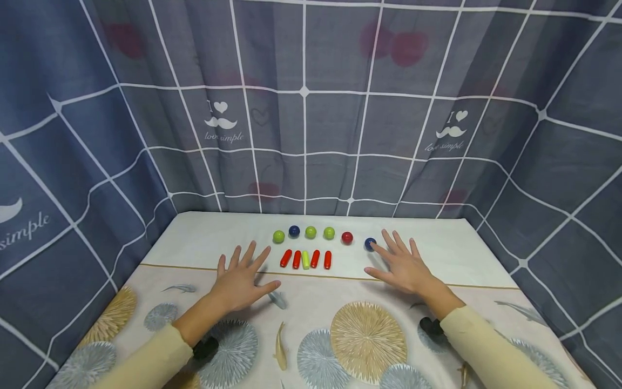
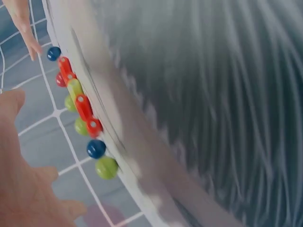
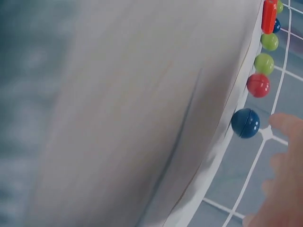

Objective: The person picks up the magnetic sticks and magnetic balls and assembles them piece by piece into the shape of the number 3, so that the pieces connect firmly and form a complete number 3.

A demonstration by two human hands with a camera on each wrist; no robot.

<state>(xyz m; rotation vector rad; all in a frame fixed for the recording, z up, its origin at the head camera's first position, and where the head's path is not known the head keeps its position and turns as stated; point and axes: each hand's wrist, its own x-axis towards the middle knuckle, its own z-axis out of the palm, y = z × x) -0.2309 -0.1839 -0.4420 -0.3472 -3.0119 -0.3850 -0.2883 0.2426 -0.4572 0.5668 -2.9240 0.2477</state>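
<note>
My left hand [image 1: 238,283] is spread with straight fingers over the table, to the left of a row of short rods; it holds nothing. On the right, my other hand [image 1: 405,266] also has its fingers spread. Its index fingertip overlaps a dark blue ball [image 1: 369,243] in the head view, while the right wrist view shows a gap between the finger and that blue ball [image 3: 245,123]. Further left lie a red ball [image 1: 347,238], several green balls [image 1: 310,232] and another blue ball [image 1: 293,232]. In front of them are several red rods [image 1: 315,259] and one yellow-green rod [image 1: 305,260].
The table has a white strip [image 1: 194,237] at the back and a patterned cloth [image 1: 272,373] with gold and grey discs in front. A dark blue curtain [image 1: 330,124] with white grid lines stands behind and on both sides. Dark bands [image 1: 206,348] sit at the wrists.
</note>
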